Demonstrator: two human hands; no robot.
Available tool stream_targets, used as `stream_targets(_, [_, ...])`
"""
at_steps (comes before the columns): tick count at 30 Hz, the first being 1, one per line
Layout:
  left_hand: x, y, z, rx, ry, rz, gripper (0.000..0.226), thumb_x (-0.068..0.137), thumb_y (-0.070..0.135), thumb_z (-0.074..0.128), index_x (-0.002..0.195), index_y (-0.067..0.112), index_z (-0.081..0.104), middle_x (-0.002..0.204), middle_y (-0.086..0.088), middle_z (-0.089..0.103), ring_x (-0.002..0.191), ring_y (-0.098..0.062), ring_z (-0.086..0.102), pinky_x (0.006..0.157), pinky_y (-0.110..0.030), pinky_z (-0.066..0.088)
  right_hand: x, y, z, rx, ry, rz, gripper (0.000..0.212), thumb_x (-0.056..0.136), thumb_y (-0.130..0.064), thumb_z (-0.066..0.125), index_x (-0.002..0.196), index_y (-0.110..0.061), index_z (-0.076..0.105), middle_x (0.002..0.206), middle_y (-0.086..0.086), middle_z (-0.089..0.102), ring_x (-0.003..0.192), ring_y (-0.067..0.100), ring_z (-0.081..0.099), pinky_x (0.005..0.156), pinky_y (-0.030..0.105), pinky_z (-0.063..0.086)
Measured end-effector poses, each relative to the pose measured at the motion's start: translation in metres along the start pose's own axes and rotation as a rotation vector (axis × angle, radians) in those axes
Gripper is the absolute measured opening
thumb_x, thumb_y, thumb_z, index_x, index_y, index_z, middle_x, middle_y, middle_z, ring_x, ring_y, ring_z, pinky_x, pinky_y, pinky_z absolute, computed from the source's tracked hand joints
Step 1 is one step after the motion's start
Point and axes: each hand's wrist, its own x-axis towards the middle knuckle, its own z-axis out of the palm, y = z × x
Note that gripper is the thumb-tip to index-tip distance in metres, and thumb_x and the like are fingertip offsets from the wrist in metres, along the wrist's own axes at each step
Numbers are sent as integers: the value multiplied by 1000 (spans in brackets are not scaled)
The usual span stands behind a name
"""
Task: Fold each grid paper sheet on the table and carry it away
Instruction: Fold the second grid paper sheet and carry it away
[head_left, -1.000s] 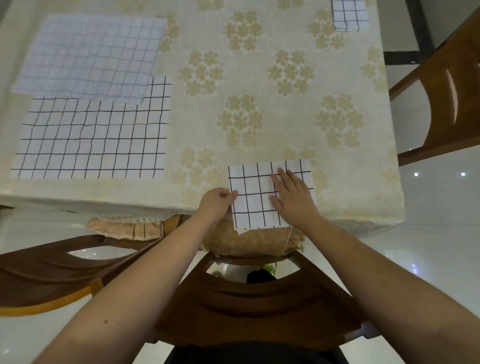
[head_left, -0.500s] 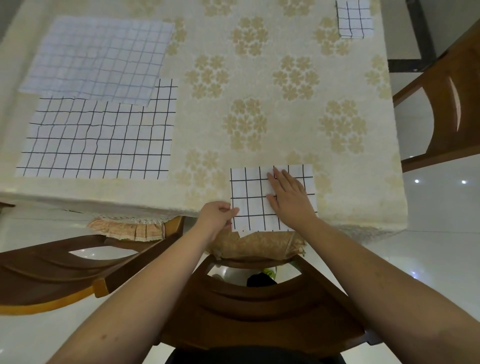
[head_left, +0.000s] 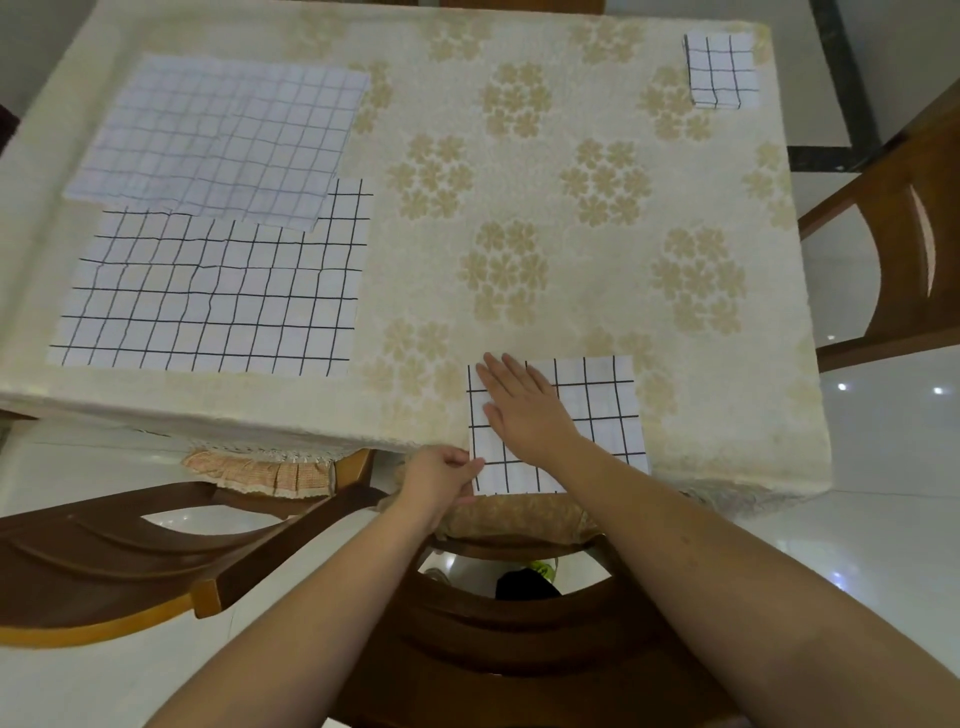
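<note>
A folded grid paper sheet lies at the table's near edge, its lower part hanging just past the edge. My right hand lies flat on its left half, fingers straight and pointing away. My left hand pinches the sheet's lower left corner at the table edge. Two large unfolded grid sheets lie at the left: a bold-lined one and a faint-lined one overlapping its far edge. A small folded grid sheet sits at the far right corner.
The table wears a cream cloth with gold flower prints. A wooden chair stands right below me, another at the near left, a third at the right. The floor is white glossy tile.
My right hand has slid left across the folded sheet, from its middle to its left half. My left hand has dropped a little along the sheet's left edge to the lower corner.
</note>
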Motion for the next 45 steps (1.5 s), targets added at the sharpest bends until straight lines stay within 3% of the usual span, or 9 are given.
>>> stream_targets(8, [3,-7,-2,15,-12,27,17,88,19,70,98,5,69,70,-6,64,65,-12,62,57,-20,55,-14,23,11,-57,-29,70,63,101,-50,12,154,-20,-2,162,-2,-6,149,17,-6,121,39,-2])
stream_targets(13, [4,-10,-5,-7,-31,39,18,88,16,69,100,3,68,72,-7,63,66,-12,61,56,-18,54,-31,60,8,-63,-7,149,70,93,-59,-6,152,-23,-11,161,-4,-13,148,13,-13,119,35,-8])
stream_targets(23, [-5,-6,0,92,33,139,12,93,20,62,102,12,63,94,-4,63,78,-15,64,58,-20,57,-55,110,-5,12,61,341,69,96,-57,0,154,-21,-3,162,-3,-9,148,14,-10,121,37,-3])
stream_targets(25, [-5,-4,-2,142,70,189,8,94,22,61,101,18,61,94,-1,64,78,-17,66,63,-27,60,-57,105,-5,31,122,383,65,100,-52,8,154,-17,2,163,0,-3,149,15,-6,121,36,-2])
stream_targets(28, [-3,1,-5,175,105,244,8,95,25,59,102,21,60,95,0,64,76,-20,68,70,-37,61,-65,92,-3,46,188,321,60,102,-47,13,154,-17,6,161,-2,0,148,14,-2,120,35,1])
stream_targets(33, [2,13,-11,213,150,321,15,96,28,57,104,16,62,91,0,64,74,-20,66,67,-34,58,-71,65,9,-34,121,95,58,103,-46,10,154,-20,10,161,-1,5,149,18,4,121,37,4])
stream_targets(36, [3,19,-12,213,217,384,7,96,26,56,94,21,60,82,4,61,76,-14,59,63,-23,45,-70,57,16,-29,83,101,56,103,-45,14,155,-22,9,162,0,6,150,19,2,119,34,-2])
stream_targets(39, [-2,25,-11,230,249,486,7,95,25,57,88,25,58,78,6,59,69,-6,53,58,-10,38,-69,55,18,42,121,137,55,104,-41,19,154,-19,15,162,0,11,149,17,5,119,33,2])
stream_targets(45, [-22,39,5,367,209,724,4,95,29,57,92,28,57,81,12,57,73,-3,55,63,-11,40,-65,62,6,371,166,166,50,105,-25,30,152,-11,22,159,5,24,146,16,19,116,22,6])
